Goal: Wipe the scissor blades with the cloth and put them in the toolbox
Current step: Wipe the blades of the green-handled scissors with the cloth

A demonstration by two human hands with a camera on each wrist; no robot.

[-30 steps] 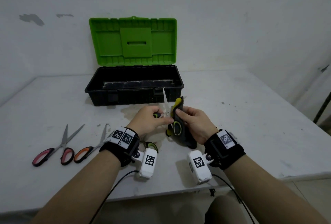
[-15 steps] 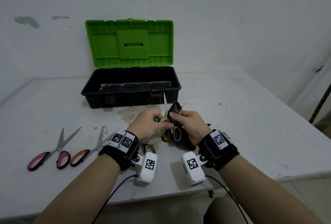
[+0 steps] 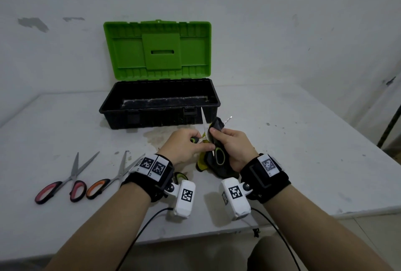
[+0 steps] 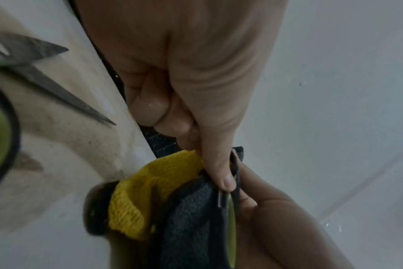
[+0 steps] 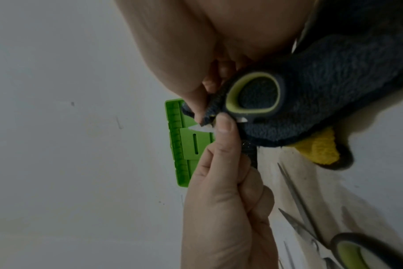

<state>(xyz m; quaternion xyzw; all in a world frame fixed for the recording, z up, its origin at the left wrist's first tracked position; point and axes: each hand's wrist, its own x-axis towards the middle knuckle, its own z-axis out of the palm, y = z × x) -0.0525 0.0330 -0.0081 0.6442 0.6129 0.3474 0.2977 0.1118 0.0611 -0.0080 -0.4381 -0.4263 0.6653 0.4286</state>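
Green-handled scissors (image 3: 219, 156) are held spread above the table. One bare blade (image 3: 204, 120) points up and the tip of the other blade (image 3: 228, 119) sticks out of the cloth. My left hand (image 3: 186, 145) grips them by a handle, thumb (image 4: 221, 169) near the pivot. My right hand (image 3: 233, 147) pinches a dark grey and yellow cloth (image 3: 217, 126) round the right blade. In the right wrist view the cloth (image 5: 334, 87) hangs behind the handle loop (image 5: 253, 94). The black toolbox (image 3: 160, 108) stands open just beyond, green lid (image 3: 157, 50) upright.
Pink-handled scissors (image 3: 58, 186) and orange-handled scissors (image 3: 102, 185) lie at the left of the white table (image 3: 303, 140). Another green-handled pair (image 3: 181, 176) lies under my left wrist. The wall rises behind the toolbox.
The cloth in my right hand has slid down the right blade, so that blade's tip now shows. The left hand keeps its hold.
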